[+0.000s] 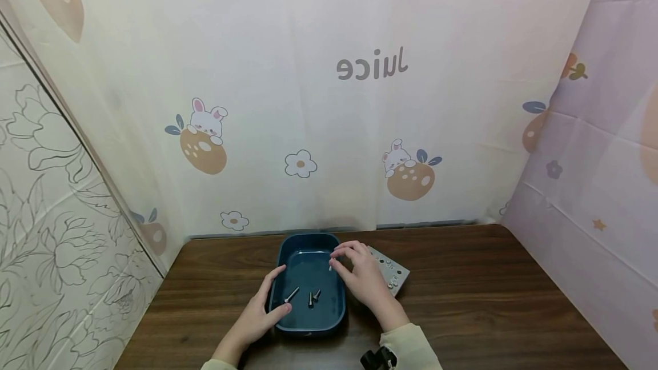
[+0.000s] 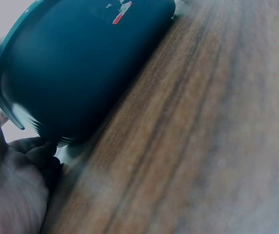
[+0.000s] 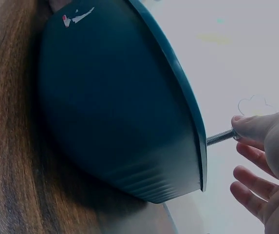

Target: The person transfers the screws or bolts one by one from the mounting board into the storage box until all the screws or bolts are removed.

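A dark blue-green rectangular tray (image 1: 312,324) stands on the wooden table, with several metal bolts lying inside, among them a longer bolt (image 1: 292,294) near its left wall. My left hand (image 1: 255,312) grips the tray's left side, thumb over the rim; in the left wrist view its fingers (image 2: 42,151) curl under the end of the tray. Over the tray's right rim, my right hand (image 1: 364,278) pinches a threaded bolt (image 3: 220,137) between thumb and index finger. The bolt points down toward the tray, and the other fingers are spread loosely.
A grey metal plate (image 1: 392,272) with holes and small hardware on it lies right of the tray, partly hidden by my right hand. Printed curtains (image 1: 329,187) hang behind the table's back edge and at both sides. The wooden table (image 1: 473,296) extends to the right.
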A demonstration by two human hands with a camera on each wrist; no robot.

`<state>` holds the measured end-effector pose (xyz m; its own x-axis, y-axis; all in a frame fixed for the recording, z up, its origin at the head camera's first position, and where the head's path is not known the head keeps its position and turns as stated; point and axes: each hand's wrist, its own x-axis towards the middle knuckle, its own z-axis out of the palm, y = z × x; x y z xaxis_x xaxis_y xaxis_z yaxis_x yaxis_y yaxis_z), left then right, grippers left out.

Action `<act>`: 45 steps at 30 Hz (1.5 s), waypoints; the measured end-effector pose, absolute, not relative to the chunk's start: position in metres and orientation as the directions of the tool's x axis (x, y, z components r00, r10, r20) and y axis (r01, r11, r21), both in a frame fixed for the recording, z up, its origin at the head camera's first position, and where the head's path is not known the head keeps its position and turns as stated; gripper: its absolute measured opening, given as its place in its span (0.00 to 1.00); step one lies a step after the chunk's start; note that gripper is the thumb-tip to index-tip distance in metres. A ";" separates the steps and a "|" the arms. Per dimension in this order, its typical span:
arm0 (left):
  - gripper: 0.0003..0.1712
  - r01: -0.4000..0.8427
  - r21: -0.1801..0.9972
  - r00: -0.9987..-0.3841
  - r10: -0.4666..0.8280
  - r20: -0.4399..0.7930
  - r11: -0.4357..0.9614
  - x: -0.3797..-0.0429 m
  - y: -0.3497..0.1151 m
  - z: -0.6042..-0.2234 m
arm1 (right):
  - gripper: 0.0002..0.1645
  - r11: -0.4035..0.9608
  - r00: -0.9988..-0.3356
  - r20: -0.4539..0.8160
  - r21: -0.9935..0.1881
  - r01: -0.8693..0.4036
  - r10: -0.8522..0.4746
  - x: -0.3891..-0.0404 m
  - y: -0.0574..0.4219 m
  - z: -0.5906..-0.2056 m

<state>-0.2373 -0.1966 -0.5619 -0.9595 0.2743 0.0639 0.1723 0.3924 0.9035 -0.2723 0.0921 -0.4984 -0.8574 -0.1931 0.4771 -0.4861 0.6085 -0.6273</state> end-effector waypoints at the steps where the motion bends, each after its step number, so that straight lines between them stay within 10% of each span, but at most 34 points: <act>1: 0.46 0.171 0.903 -0.960 0.274 0.062 0.395 -0.237 -0.197 -0.562 | 0.06 0.604 -0.856 0.478 -0.629 -0.490 -0.196 -0.272 0.092 -0.498; 45: 0.45 0.190 0.880 -0.962 0.263 0.078 0.436 -0.238 -0.196 -0.564 | 0.04 0.599 -0.830 0.441 -0.579 -0.554 -0.341 -0.269 0.077 -0.513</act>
